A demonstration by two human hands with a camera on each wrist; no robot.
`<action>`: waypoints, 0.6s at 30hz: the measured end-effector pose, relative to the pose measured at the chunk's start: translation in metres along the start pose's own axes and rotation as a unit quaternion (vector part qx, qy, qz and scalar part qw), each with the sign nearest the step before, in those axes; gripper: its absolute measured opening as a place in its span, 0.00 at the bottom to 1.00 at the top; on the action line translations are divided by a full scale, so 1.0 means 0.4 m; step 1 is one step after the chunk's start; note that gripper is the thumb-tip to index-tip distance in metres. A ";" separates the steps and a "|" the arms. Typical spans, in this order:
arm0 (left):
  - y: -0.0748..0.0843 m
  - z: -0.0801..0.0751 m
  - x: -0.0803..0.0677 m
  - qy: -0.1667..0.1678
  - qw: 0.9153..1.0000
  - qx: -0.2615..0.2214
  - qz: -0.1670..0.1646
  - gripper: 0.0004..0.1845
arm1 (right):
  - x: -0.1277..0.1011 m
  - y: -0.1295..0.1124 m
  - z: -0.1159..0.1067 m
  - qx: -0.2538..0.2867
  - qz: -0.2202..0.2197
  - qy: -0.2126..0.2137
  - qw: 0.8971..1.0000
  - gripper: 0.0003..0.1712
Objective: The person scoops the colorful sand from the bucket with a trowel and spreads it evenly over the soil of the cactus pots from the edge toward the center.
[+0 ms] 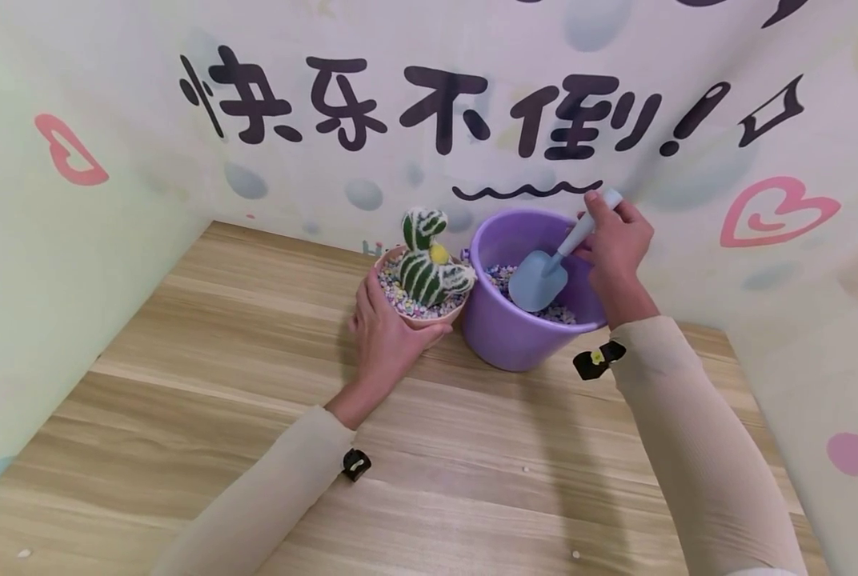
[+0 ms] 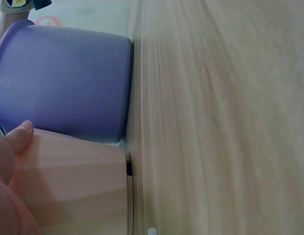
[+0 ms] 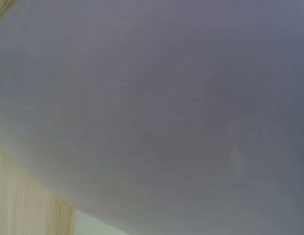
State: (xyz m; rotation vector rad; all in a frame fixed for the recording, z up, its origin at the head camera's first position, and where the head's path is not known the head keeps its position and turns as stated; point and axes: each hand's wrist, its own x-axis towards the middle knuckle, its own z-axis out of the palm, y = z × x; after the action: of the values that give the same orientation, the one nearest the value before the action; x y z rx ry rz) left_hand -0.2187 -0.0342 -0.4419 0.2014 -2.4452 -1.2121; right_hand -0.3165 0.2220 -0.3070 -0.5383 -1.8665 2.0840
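Purple plastic forms the bucket [image 1: 515,336] standing on the wooden table [image 1: 220,384] close to the back wall [image 1: 429,48]; coloured gravel [image 1: 562,314] lies in its bottom. Your right hand [image 1: 616,248] reaches over the bucket's far rim, fingers curled round the handle of a pale blue trowel [image 1: 544,276]; the blade hangs inside the bucket, tilted down, just above the gravel or touching it, which of the two cannot be told. Your left hand [image 1: 386,332] cups the near side of a pink pot [image 1: 422,320], thumb and fingers wrapped round its wall; the left wrist view shows the thumb [image 2: 17,139] pressed flat on the pot's side [image 2: 73,191]. The pot stands on the table just left of the bucket [image 2: 63,83]; their walls look to be touching or nearly so. A green, white-striped cactus [image 1: 429,264] stands upright in the pot, a small yellow ball on it; gravel of the same mixed colours fills the pot around its base. The right wrist view shows little but a blurred purple surface [image 3: 152,107], apparently the bucket wall, with a strip of table at lower left. Both sleeves are beige; a few stray grains [image 1: 575,554] lie on the table near you.
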 end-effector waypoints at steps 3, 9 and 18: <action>0.003 0.004 -0.002 0.010 1.000 0.001 0.002 0.74 | 0.002 0.001 0.002 -0.003 0.001 0.000 1.000 0.21; 0.008 0.010 -0.005 0.021 1.000 0.004 -0.008 0.75 | 0.005 0.003 0.004 -0.012 0.000 -0.001 1.000 0.21; 0.015 0.017 -0.008 0.041 0.999 0.013 -0.019 0.73 | 0.003 0.008 0.001 -0.039 0.001 -0.002 0.999 0.23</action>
State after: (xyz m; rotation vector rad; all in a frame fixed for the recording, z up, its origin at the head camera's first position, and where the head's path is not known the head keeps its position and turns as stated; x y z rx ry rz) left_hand -0.2183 -0.0246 -0.4418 0.2993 -2.3980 -1.1653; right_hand -0.3177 0.2219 -0.3103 -0.5538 -1.9563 2.0220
